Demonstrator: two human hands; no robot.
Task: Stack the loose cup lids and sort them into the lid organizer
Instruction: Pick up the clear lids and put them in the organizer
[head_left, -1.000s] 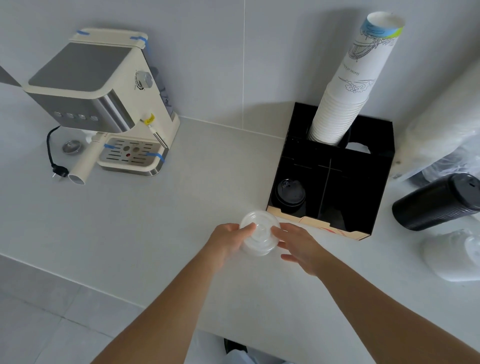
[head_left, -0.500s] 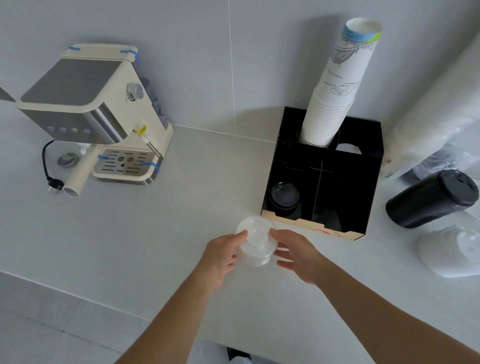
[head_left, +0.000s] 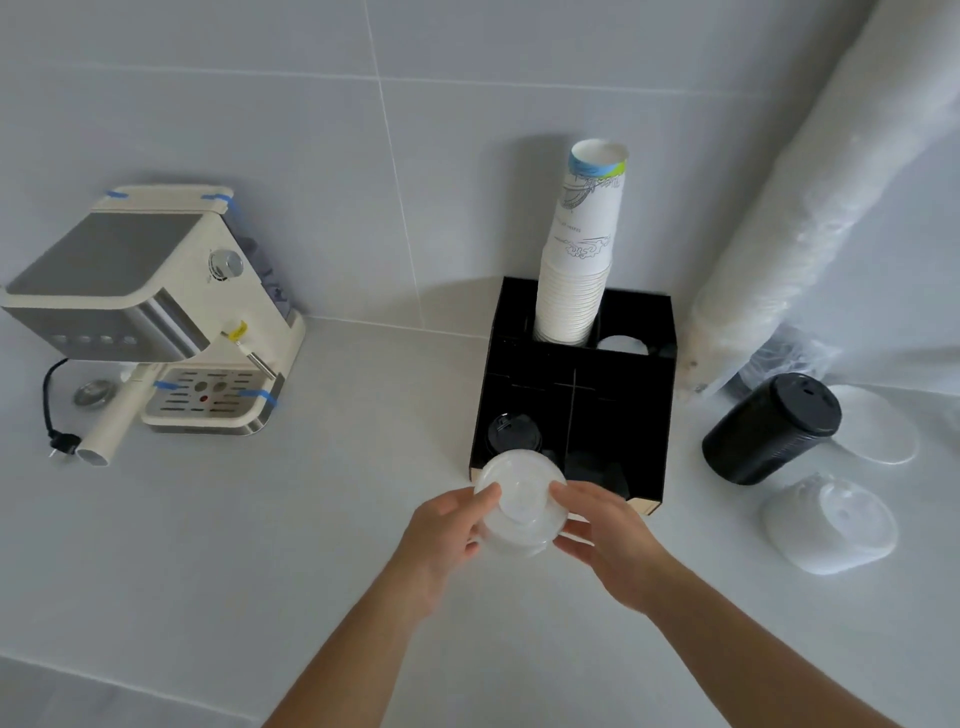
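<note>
In the head view, both hands meet just below frame centre around a short stack of clear cup lids (head_left: 521, 503). The left hand (head_left: 447, 535) curls round the stack from its nine o'clock side, thumb laid on the top lid's rim, fingers wrapped underneath. The right hand (head_left: 608, 540) closes on it from three o'clock, fingertips on the rim and the lower edge. The stack is tilted, its top facing up and away, and it is held above the white counter (head_left: 260, 519), overlapping the front left corner of the black lid organizer (head_left: 618, 410).

The organizer stands at twelve o'clock from the hands. Its front left compartment holds black lids (head_left: 513, 431), directly beyond the clear stack. The front right compartment looks dark; its contents cannot be made out. In the back left compartment rises a tall stack of paper cups (head_left: 579, 260), leaning slightly right; a white lid (head_left: 621, 344) shows in the back right one.

At three o'clock from the organizer a stack of black lids (head_left: 769, 428) lies on its side, with loose clear lids (head_left: 831, 525) near it at five o'clock. A plastic-wrapped sleeve of cups (head_left: 810, 208) leans against the wall at one o'clock. An espresso machine (head_left: 150, 312) sits at ten o'clock, its portafilter (head_left: 111, 426) lying in front.
</note>
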